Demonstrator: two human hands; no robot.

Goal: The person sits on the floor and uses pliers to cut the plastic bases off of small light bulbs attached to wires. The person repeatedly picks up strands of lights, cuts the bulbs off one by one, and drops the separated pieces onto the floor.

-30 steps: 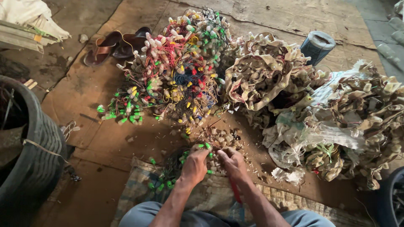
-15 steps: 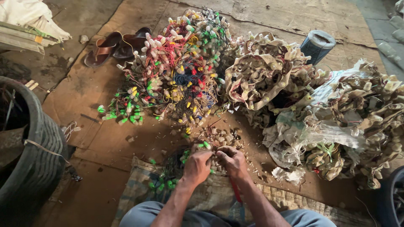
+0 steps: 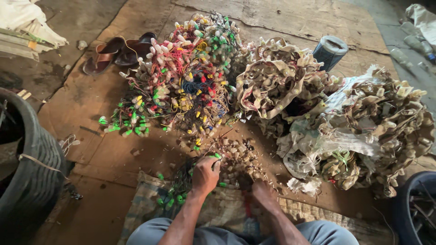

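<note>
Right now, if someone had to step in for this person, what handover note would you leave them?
Left hand: fingers closed on a green-capped wire piece, over the small loose heap of cut beige bits.
Right hand: low beside the heap, near a red-handled tool; whether it grips it is unclear.
Stock: the big tangle of coloured capped wires lies ahead; beige bundles and more in a torn sack to the right.
Done: a scatter of green pieces on the woven mat, plus the loose heap.
Left: most of the tangle and the bundles look untouched.
</note>
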